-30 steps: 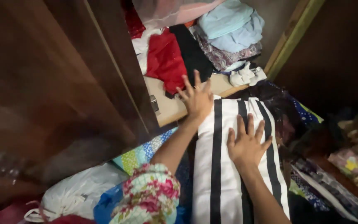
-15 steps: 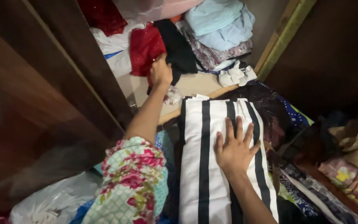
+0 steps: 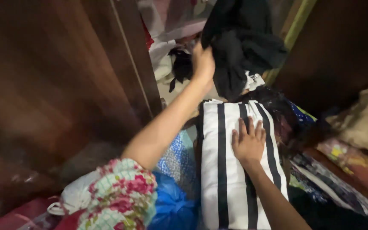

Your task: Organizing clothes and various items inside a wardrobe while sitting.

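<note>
Inside the open wardrobe [image 3: 86, 81], on its pale shelf [image 3: 169, 91], lay a loose jumble of white and black clothes [image 3: 173, 64], with a pink cloth [image 3: 171, 19] above them. At the shelf's front the left hand [image 3: 203, 64] was closed around a black garment [image 3: 239, 42], holding it raised so that it hung in folds over the shelf edge. Below, the right hand [image 3: 248, 142] rested open, palm down and fingers spread, on a folded black-and-white striped cloth [image 3: 231, 170] that topped a pile of patterned fabrics [image 3: 320, 179]. Beside the left arm's floral sleeve [image 3: 122, 196] sat a blue bag [image 3: 173, 204] and a white bag [image 3: 75, 198]; their contents could not be seen.
</note>
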